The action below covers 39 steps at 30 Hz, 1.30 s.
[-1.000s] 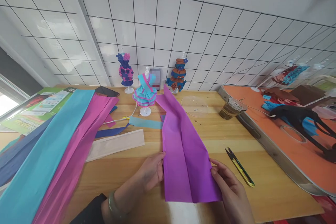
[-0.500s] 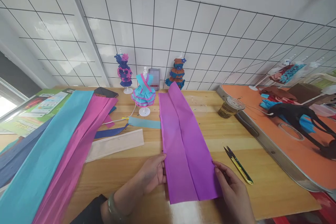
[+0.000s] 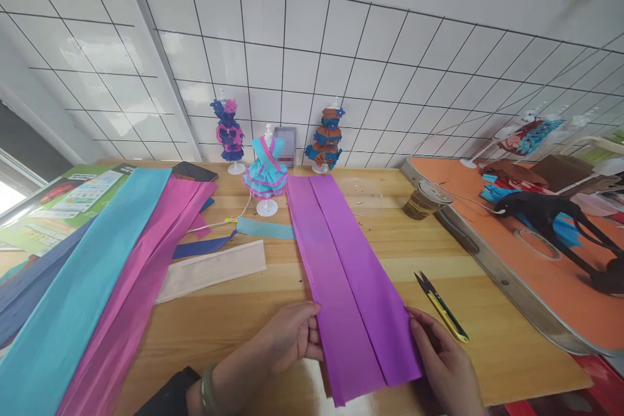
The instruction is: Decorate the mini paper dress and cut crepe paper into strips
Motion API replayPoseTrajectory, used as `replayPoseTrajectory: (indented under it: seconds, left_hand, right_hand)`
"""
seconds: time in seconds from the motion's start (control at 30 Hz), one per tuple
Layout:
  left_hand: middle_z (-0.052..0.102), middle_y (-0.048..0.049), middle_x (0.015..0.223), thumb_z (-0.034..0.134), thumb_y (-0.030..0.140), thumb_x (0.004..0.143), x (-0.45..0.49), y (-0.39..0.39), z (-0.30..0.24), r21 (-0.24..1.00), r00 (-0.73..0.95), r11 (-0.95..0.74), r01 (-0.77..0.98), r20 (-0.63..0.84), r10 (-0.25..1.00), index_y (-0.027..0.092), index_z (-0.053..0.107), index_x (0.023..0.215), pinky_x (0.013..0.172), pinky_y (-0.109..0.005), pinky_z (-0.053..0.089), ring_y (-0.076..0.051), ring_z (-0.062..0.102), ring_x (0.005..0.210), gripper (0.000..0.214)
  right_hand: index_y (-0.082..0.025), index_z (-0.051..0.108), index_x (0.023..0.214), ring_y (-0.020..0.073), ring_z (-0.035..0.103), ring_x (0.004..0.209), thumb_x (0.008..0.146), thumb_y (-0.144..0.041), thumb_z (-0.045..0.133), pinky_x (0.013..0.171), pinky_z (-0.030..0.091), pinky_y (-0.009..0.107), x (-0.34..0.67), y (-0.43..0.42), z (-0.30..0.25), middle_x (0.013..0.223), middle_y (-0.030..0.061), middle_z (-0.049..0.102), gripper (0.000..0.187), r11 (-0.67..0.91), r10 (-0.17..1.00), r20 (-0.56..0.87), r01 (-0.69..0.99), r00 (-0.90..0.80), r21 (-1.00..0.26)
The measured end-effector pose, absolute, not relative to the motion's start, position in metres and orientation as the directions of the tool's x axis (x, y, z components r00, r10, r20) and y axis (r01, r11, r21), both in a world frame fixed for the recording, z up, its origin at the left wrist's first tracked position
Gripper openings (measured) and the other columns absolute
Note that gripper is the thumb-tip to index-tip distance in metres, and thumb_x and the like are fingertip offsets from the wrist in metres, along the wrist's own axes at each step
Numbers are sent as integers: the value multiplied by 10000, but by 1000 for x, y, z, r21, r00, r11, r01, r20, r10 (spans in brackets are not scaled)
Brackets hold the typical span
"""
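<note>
A long folded sheet of purple crepe paper (image 3: 344, 279) stretches from the back of the wooden table toward me, with a lengthwise fold line down its middle. My left hand (image 3: 298, 333) pinches its left edge near the front end, thumb on top. On the right edge, at about the same height, my right hand (image 3: 441, 354) pinches the paper too. The near end is lifted a little off the table. Right of my right hand lie yellow-handled thread snips (image 3: 442, 307).
Blue, turquoise and pink crepe paper (image 3: 100, 279) lies at left, with a white strip (image 3: 214, 271) beside it. Small dress forms in paper dresses, one turquoise (image 3: 266, 169), stand at the back. A lidded cup (image 3: 425, 200) stands at right, near an orange-topped surface (image 3: 521, 273).
Both hands have come slightly nearer and to the right with the purple paper. Its far end, raised before, now lies flatter.
</note>
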<state>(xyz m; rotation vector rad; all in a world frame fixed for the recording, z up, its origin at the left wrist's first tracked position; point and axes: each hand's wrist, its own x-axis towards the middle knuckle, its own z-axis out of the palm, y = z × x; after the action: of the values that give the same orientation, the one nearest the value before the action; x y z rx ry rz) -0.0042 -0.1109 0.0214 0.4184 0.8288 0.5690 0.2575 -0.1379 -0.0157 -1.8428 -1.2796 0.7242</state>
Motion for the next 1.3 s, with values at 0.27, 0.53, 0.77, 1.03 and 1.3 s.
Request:
replayPoseTrajectory:
  seconds: [0.27, 0.53, 0.77, 1.03, 1.3]
  left_hand:
    - [669, -179, 913, 441, 323, 828, -3, -108, 17, 560, 553, 755, -340, -530, 642, 70, 602, 924, 731, -367, 478, -225, 657, 771, 316]
    - [668, -192, 945, 455, 339, 836, -5, -105, 18, 555, 557, 754, -350, -524, 645, 67, 600, 953, 746, -371, 481, -224, 662, 780, 329]
    - [670, -180, 963, 675, 315, 686, -6, -107, 20, 596, 582, 751, -282, -516, 628, 82, 606, 979, 736, -344, 493, -226, 661, 813, 381]
    - [676, -124, 764, 697, 399, 584, -8, -109, 22, 643, 547, 758, -112, -597, 587, 97, 597, 793, 552, -261, 484, -195, 661, 641, 381]
    - [689, -129, 780, 689, 420, 585, -9, -109, 16, 657, 564, 754, 15, -628, 536, 115, 569, 748, 494, -236, 471, -204, 669, 643, 366]
  right_hand:
    - [-190, 617, 990, 219, 599, 931, 828, -414, 437, 835, 459, 346, 251, -113, -10, 1007, 78, 664, 330, -107, 968, 73, 659, 239, -745]
    - [-174, 613, 978, 217, 615, 860, 863, -388, 388, 755, 495, 343, 259, -115, -11, 989, 95, 663, 331, -49, 965, 189, 834, 182, -550]
    - [-48, 625, 942, 307, 584, 944, 846, -349, 333, 885, 439, 427, 297, -121, -20, 992, 211, 647, 430, -10, 889, 454, 995, 53, -95]
    - [-95, 612, 1029, 303, 635, 861, 860, -267, 292, 724, 502, 397, 313, -131, -27, 974, 172, 675, 401, -141, 961, 239, 990, 142, -24]
    - [-119, 558, 1171, 267, 636, 847, 785, -426, 426, 703, 499, 351, 297, -146, -9, 941, 135, 678, 511, -309, 882, 61, 672, 467, -673]
